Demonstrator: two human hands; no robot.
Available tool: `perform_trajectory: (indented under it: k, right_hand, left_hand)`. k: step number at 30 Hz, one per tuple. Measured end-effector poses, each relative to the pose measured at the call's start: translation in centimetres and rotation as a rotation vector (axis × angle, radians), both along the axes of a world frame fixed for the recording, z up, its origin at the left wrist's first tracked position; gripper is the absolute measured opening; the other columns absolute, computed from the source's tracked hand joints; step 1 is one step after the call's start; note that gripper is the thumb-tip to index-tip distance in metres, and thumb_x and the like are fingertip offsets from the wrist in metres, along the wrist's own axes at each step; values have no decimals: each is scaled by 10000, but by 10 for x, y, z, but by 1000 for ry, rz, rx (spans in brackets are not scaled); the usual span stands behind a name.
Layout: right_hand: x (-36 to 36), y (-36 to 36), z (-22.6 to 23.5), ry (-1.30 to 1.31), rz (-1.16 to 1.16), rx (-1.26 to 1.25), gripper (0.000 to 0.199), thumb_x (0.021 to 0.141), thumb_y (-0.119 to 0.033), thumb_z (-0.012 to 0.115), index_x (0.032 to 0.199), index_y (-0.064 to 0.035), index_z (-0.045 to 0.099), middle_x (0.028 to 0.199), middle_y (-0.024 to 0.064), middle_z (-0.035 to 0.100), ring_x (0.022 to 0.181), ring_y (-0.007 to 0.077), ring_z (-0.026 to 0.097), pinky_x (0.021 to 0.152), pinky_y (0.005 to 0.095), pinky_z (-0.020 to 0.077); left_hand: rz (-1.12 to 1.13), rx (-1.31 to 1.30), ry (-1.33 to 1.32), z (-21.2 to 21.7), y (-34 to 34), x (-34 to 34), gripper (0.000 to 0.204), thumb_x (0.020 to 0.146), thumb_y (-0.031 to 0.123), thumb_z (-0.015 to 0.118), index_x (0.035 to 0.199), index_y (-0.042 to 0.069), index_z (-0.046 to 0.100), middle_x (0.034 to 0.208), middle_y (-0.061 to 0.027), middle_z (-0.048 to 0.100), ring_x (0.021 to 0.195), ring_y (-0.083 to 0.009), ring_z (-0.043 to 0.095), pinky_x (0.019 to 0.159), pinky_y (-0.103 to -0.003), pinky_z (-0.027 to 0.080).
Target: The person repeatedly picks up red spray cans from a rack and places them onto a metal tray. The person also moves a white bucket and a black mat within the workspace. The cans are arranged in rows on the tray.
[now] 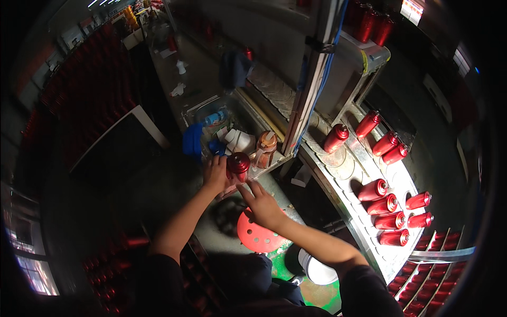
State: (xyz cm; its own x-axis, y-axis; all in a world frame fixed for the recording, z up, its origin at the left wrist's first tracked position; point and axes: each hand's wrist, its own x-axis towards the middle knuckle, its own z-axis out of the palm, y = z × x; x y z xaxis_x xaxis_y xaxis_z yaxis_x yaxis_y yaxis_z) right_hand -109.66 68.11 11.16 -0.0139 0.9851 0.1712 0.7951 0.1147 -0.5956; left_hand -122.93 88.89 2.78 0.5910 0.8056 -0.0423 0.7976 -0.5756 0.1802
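Observation:
In front of me, my left hand (215,175) is closed round the side of a glossy red metallic bottle (238,165), its dark red top facing up. My right hand (259,202) is close to the bottle's lower right side with fingers stretched out and apart. Whether its fingertips touch the bottle, I cannot tell. Just right of the held bottle stands a brownish clear jar (266,147) with an orange-brown lid. Behind it, a bin (196,110) contains white cups (240,141) and a blue bottle (215,118). Blue cloth (193,141) hangs over its left edge.
Several red bottles (392,203) stand on a brightly lit conveyor (343,187) at the right. A metal post (311,79) with a blue cable rises between the bin and conveyor. Below my hands are a red stool (259,232) with holes and a white bucket (318,270).

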Motion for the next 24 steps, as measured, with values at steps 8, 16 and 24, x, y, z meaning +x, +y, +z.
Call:
perform_trajectory:
  k: [8,16,24]
  right_hand:
    - [42,-334,-47,389,-491,-464,646,794,-140,762,1373,-31,496,1262,229,548,1124,429,574,938,451,499]
    - [34,-654,-21,361,-1220,-412,530,833,-177,722,1311,-32,545,1180,205,601,1107,381,591,959,427,494]
    - [14,-970,47,595,-1606,-208,526,878,-164,691,1368,-57,531,1170,170,612,1035,295,638,901,380,525]
  left_hand:
    - [-91,235,-379,58,-137,1,838,745,370,822,1399,25,429,1458,-242,400,1348,-437,365,1114,-554,298]
    - [-576,-605,-460,21,-491,133,694,750,175,796,1342,3,477,1447,-236,381,1343,-408,391,1108,-501,345]
    - [-1461,-903,-191,28,-944,237,628,727,223,783,1264,8,538,1345,-276,475,1253,-441,491,1058,-490,410]
